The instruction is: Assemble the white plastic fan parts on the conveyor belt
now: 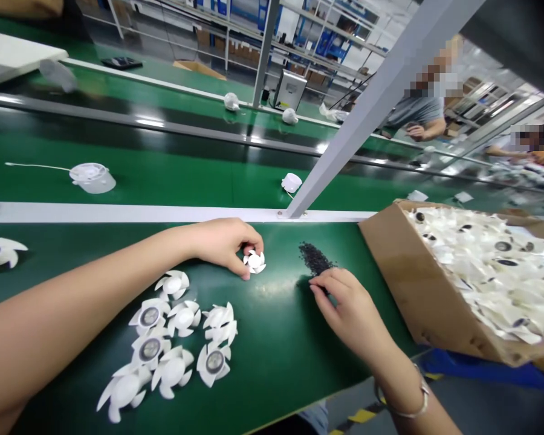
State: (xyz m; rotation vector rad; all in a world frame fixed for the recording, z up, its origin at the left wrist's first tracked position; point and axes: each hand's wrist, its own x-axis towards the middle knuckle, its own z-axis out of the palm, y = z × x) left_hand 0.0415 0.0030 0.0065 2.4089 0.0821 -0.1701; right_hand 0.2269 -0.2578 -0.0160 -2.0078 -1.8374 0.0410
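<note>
My left hand (224, 243) pinches a small white fan blade (255, 261) against the green table (272, 338). My right hand (344, 305) rests fingers-down at the near edge of a little heap of tiny black parts (316, 258), its fingertips touching them. Whether it holds one I cannot tell. Several white fan blades (172, 338) lie in a loose group on the table below my left forearm.
A tilted cardboard box (412, 284) full of white fan blades sits at the right. Beyond a white rail (118, 212) runs a green conveyor carrying a white fan housing (90, 177) and small white parts. A grey post (367, 115) slants up. Other people work at far right.
</note>
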